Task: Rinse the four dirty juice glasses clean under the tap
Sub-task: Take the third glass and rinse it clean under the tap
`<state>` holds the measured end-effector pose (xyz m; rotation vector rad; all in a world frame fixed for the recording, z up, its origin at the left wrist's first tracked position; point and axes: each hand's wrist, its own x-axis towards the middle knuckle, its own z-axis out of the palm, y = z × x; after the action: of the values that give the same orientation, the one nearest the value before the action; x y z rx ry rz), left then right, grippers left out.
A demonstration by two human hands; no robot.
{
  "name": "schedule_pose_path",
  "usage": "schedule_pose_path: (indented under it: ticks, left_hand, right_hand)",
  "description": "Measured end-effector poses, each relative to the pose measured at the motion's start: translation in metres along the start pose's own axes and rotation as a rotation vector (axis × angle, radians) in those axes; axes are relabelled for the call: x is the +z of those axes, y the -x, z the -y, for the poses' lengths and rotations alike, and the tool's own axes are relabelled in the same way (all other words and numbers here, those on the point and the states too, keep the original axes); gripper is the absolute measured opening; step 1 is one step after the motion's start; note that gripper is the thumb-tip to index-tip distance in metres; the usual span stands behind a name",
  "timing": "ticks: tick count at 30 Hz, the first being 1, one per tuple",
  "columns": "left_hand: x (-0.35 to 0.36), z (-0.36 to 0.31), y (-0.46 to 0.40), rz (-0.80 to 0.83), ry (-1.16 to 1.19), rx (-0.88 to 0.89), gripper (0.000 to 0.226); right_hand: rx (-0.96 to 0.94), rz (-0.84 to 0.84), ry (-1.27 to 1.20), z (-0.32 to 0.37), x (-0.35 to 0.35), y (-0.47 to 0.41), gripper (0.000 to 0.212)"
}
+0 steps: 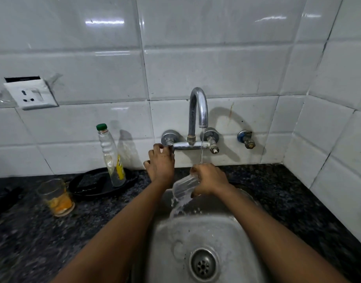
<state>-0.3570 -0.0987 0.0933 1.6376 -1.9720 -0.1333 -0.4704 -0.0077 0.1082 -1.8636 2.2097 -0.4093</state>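
White tiled wall above a dark granite counter [277, 193]. Over the steel sink [232, 237], the right hand [210, 180] grips a tilted clear glass [184, 187], pouring water out. The left hand's [161, 164] fingers curl on the tap handle [169, 147]. A dirty glass [55, 196] stands left.

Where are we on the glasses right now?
No finished glass is in view. In hand: the right hand tips a clear glass under the running tap, water spilling into the sink, while the left hand grips the valve. Left: a glass with orange residue on the counter; the others are out of view.
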Motion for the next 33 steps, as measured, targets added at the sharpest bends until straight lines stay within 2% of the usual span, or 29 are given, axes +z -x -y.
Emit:
schedule_pose_path:
  ticks: [3, 6, 10, 15, 18, 26, 33]
  left_hand:
    - [-0.003, -0.001, 0.002, 0.022, -0.035, 0.011, 0.037]
    - [-0.007, 0.008, 0.015, 0.088, 0.044, -0.050, 0.046]
    - [-0.005, 0.045, 0.058, 0.196, 0.204, -0.160, 0.049]
    - [-0.027, 0.102, 0.121, 0.259, 0.340, -0.307, 0.022]
    - [-0.051, 0.128, 0.149, 0.244, 0.387, -0.386, 0.013]
    - [-0.119, 0.227, 0.175, 0.143, 0.463, -0.584, 0.021]
    - [-0.175, 0.361, 0.169, -0.055, 0.419, -0.675, 0.021]
  right_hand:
    - [-0.023, -0.093, -0.047, 0.003, 0.000, 0.003, 0.062]
    - [-0.012, -0.171, -0.150, 0.004, -0.003, 0.008, 0.071]
    - [0.002, -0.155, -0.162, 0.008, -0.013, 0.023, 0.079]
    - [-0.112, -0.039, -0.107, 0.029, -0.022, 0.050, 0.081]
    - [-0.206, -0.012, -0.085, 0.055, -0.025, 0.061, 0.083]
    - [-0.374, -0.098, -0.056, 0.139, -0.017, 0.062, 0.078]
    - [-0.455, -0.231, -0.393, 0.250, 0.027, 0.035, 0.070]
